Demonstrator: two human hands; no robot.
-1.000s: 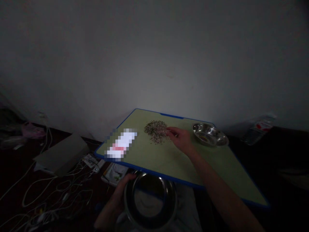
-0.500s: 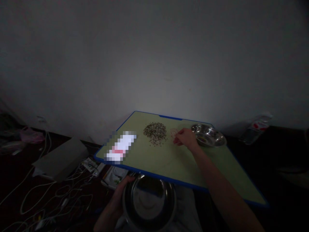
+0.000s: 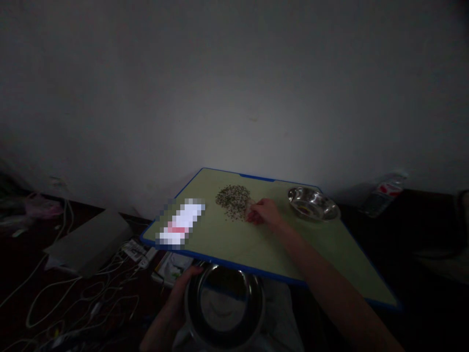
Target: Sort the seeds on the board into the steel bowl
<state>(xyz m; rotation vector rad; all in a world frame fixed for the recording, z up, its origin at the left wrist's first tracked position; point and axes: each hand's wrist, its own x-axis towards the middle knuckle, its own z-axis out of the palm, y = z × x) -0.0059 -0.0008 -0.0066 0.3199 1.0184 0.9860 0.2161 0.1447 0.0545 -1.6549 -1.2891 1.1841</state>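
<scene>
My right hand (image 3: 261, 212) is closed on a small see-through piece (image 3: 249, 205) whose exact kind is too dim to tell. That piece touches the right edge of a pile of small dark and pale grains (image 3: 232, 198), perhaps seeds or beans, spread on the pale green tabletop (image 3: 220, 244). Below the table's near edge, my left hand (image 3: 183, 288) grips the left rim of a shiny metal bowl (image 3: 223, 308) above my lap. The bowl's inside shows reflections, and its contents cannot be made out.
A second metal bowl (image 3: 314, 204) stands at the table's back right with something small in it. A blurred-out bright rectangle (image 3: 181, 225) lies on the left. A plastic bottle (image 3: 384, 195) is beyond the right edge. Cables (image 3: 98, 293) and a grey box (image 3: 88, 244) lie on the left floor.
My right hand has moved left with the see-through piece, from beside the grain pile to its right edge. My left hand still holds the metal bowl in the same place.
</scene>
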